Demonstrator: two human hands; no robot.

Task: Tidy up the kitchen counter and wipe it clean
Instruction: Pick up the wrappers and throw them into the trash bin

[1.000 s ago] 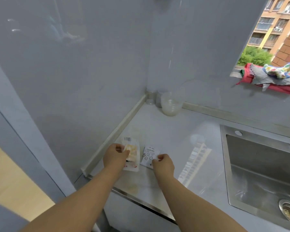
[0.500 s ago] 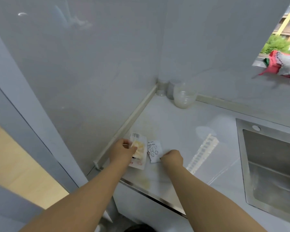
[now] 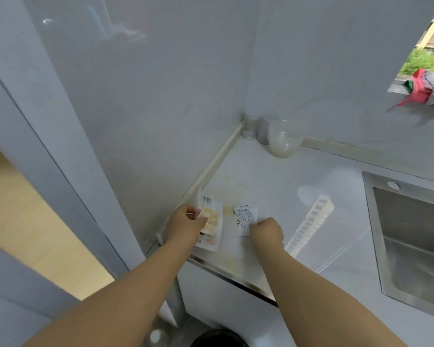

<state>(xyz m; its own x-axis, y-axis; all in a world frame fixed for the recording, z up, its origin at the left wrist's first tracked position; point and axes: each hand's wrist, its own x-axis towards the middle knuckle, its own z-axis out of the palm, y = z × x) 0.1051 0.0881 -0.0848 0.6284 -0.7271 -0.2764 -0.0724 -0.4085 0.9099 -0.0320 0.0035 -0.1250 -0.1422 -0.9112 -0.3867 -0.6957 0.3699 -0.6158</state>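
Two wrappers lie at the near left corner of the pale counter (image 3: pixel 266 186). My left hand (image 3: pixel 186 225) grips the larger plastic packet (image 3: pixel 212 221), which has a barcode and yellow food printed on it. My right hand (image 3: pixel 267 231) pinches the lower edge of the small white printed sachet (image 3: pixel 246 216). Yellowish stains (image 3: pixel 228 209) mark the counter between the two wrappers and near the front edge.
Clear plastic cups (image 3: pixel 283 141) and small containers (image 3: pixel 251 128) stand in the far corner. A steel sink (image 3: pixel 411 236) is set into the counter at right. Colourful cloths (image 3: pixel 426 88) lie on the window sill. A dark bin (image 3: pixel 218 339) shows below the counter edge.
The view has tilted down and to the left, bringing the floor and bin into sight. Both hands stay on the wrappers, which have spread slightly apart.
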